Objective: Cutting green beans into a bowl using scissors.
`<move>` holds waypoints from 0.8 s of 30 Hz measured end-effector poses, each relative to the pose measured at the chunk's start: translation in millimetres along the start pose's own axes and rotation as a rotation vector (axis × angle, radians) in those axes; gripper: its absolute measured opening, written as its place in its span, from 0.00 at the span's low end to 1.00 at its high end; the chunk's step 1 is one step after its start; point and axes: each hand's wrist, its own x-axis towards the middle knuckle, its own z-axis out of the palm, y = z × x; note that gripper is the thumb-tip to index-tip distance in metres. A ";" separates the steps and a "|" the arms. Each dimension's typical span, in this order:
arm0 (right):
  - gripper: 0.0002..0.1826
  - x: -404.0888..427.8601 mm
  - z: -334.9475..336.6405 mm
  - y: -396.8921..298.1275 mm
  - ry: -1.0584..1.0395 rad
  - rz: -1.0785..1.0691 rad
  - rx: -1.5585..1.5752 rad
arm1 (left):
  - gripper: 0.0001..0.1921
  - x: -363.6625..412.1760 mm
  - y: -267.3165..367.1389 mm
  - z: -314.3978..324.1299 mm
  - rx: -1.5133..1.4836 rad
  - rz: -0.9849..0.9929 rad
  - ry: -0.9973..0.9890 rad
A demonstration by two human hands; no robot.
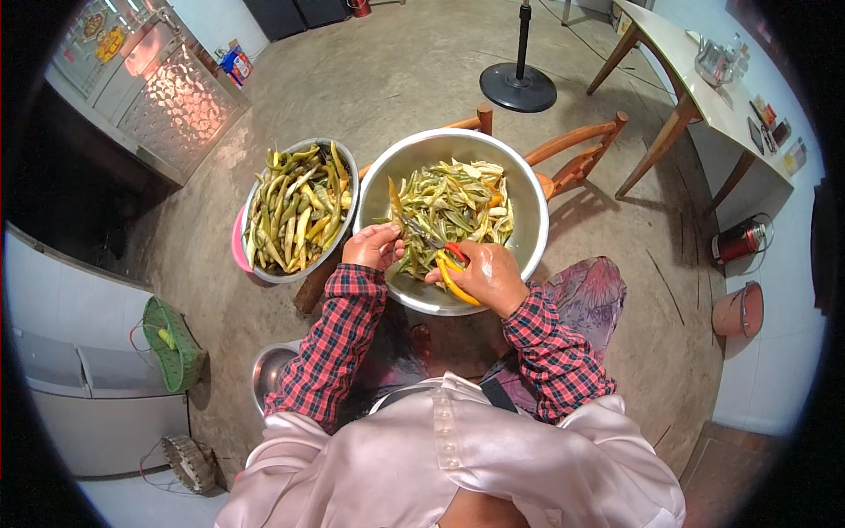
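Note:
My left hand (375, 248) pinches a long brownish-orange pepper (395, 198) above the near left part of a large stainless steel basin (531, 228). Scissors (455, 267) with red and yellow handles are gripped in my right hand (490, 274). Their blades point left towards the pepper; whether they touch it I cannot tell. Cut green and yellowish pepper pieces (455, 204) lie heaped in the basin. To its left, whole green and yellow peppers (294, 204) fill a metal bowl (277, 277), beside which a pink rim (239, 241) shows.
A wooden chair (581, 148) stands behind the basin. Farther off are a black stand base (518, 87) and a table (709, 99) bearing a metal kettle (715, 63). At right sit a bucket (736, 310) and a red can (739, 241). Left are a green basket (175, 340) and a metal bowl (272, 373).

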 end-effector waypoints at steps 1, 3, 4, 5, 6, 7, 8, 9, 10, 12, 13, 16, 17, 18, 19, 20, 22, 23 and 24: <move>0.31 -0.4 1.7 1.2 0.039 -0.013 0.009 | 0.09 -0.7 0.5 0.7 0.000 -0.001 0.000; 0.29 -0.4 4.5 3.9 0.078 -0.026 0.019 | 0.08 -3.2 2.4 3.8 0.040 -0.028 0.000; 0.27 -0.2 5.5 5.7 0.066 -0.019 -0.009 | 0.08 -4.4 3.0 4.9 0.040 -0.029 0.000; 0.26 -0.1 6.2 6.9 0.055 -0.012 -0.037 | 0.08 -5.5 3.4 5.9 0.035 -0.037 0.007; 0.26 -0.1 7.0 7.0 0.055 -0.013 -0.037 | 0.08 -6.5 3.9 5.7 0.030 -0.043 0.017; 0.25 -0.2 7.7 6.9 0.057 -0.027 -0.050 | 0.08 -5.5 3.3 4.2 0.029 -0.042 0.018; 0.24 -0.3 8.2 6.8 0.060 -0.041 -0.064 | 0.07 -3.2 1.9 1.9 0.028 -0.046 0.015; 0.24 -0.4 8.8 6.8 0.060 -0.040 -0.064 | 0.07 -2.3 1.4 1.7 0.027 -0.051 0.009; 0.25 -0.3 9.6 6.2 0.054 -0.027 -0.061 | 0.07 -1.9 1.1 1.8 0.027 -0.052 0.009; 0.25 -0.4 10.1 4.9 0.048 -0.013 -0.059 | 0.08 -2.7 2.0 3.4 0.106 -0.028 0.058; 0.25 -0.7 9.9 4.1 0.074 -0.036 -0.033 | 0.08 -3.9 2.7 5.3 0.106 -0.029 0.058; 0.26 -0.6 9.7 3.9 0.081 -0.038 -0.026 | 0.07 -9.1 5.2 12.1 0.169 0.019 0.102; 0.26 -0.4 9.8 4.1 0.061 -0.017 -0.045 | 0.08 -11.0 5.4 13.0 0.206 0.044 0.107; 0.26 -0.4 11.0 5.9 0.062 -0.016 -0.046 | 0.09 -12.2 5.2 14.1 0.243 0.069 0.110; 0.26 -0.2 13.7 9.2 0.063 -0.041 -0.016 | 0.09 -12.5 5.0 15.0 0.243 0.069 0.109; 0.26 -0.1 16.0 12.0 0.064 -0.065 0.014 | 0.07 -12.6 4.7 16.0 0.240 0.077 0.119; 0.26 0.4 20.6 13.5 0.083 -0.064 0.014 | 0.06 -12.9 4.4 17.5 0.237 0.084 0.129; 0.26 0.5 21.9 13.7 0.103 -0.063 0.015 | 0.07 -13.4 3.8 18.5 0.252 0.097 0.134; 0.26 0.5 19.6 10.3 0.101 -0.064 0.016 | 0.07 -14.3 3.1 18.2 0.267 0.110 0.142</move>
